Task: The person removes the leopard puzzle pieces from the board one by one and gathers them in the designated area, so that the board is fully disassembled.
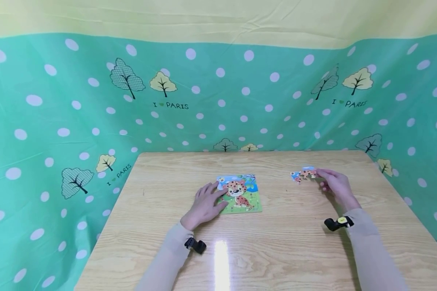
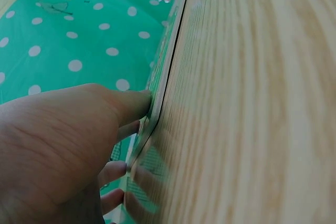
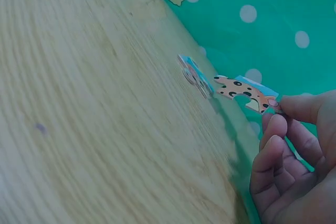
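Head view shows the left hand [image 1: 204,204], fingers spread, on the leopard puzzle [image 1: 242,195] on the table [image 1: 276,242], and the right hand [image 1: 336,185] pinching a spotted puzzle piece [image 1: 307,172] by its end near another piece [image 1: 295,176], where a soft, level hold should stop it bending.

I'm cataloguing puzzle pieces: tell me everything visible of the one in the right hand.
The puzzle piece looks like thin printed card: orange with dark spots, a blue strip along one side, and a rounded notch. The right hand pinches it at one end, holding it above the table, near a second piece.
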### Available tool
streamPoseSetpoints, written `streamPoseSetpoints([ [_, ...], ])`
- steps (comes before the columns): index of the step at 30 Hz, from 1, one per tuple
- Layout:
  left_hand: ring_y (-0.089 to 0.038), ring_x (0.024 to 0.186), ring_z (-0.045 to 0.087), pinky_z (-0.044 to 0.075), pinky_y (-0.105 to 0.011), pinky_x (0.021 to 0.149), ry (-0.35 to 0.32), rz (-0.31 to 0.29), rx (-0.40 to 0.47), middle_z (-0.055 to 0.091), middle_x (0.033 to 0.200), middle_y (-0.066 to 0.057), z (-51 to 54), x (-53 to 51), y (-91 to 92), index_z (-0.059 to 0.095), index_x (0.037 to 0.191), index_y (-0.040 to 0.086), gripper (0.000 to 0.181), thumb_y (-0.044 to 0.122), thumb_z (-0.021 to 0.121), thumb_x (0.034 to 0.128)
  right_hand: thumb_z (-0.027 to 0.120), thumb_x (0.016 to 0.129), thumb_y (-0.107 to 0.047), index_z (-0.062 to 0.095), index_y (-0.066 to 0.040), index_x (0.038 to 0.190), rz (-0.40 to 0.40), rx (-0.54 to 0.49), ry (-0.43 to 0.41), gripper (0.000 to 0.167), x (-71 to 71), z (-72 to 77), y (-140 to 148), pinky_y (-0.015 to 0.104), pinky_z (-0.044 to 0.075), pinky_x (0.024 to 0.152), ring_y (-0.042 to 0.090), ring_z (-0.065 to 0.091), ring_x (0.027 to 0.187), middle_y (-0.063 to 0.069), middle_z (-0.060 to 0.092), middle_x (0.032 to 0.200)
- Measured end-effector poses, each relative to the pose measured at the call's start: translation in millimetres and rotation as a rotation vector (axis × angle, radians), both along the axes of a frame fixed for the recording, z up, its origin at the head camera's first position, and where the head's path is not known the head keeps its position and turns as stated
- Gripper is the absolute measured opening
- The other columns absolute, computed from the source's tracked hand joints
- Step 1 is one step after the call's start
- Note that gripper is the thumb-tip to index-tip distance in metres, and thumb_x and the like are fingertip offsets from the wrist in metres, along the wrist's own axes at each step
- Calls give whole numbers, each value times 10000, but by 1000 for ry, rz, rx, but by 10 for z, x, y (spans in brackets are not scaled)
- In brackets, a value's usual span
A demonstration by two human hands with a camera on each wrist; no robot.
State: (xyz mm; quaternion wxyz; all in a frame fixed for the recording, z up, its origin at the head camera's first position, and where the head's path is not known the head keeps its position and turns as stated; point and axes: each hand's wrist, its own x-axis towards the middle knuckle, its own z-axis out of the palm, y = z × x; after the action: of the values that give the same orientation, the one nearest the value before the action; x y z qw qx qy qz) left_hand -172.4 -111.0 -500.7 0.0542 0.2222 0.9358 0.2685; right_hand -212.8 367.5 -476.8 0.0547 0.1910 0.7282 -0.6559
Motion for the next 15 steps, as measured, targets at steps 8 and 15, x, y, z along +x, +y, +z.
streamPoseSetpoints([
  [8,-482,1610,226,162,-686,1300,-2,7,-21,270,1754,-199,15,10,-1,537,1578,201,533,430,541,1096,657,1048,-481,585,-51,1439,-15,217,-8,586,2,-68,94,193,534,574,13,612,687,-172,678,843],
  [15,-506,1613,204,137,-719,1294,-2,-6,-8,243,1755,-221,-2,20,8,530,1583,192,528,410,529,1102,599,1062,-492,609,25,1441,-27,463,-20,641,-2,-172,142,246,532,562,73,605,663,-45,678,805],
])
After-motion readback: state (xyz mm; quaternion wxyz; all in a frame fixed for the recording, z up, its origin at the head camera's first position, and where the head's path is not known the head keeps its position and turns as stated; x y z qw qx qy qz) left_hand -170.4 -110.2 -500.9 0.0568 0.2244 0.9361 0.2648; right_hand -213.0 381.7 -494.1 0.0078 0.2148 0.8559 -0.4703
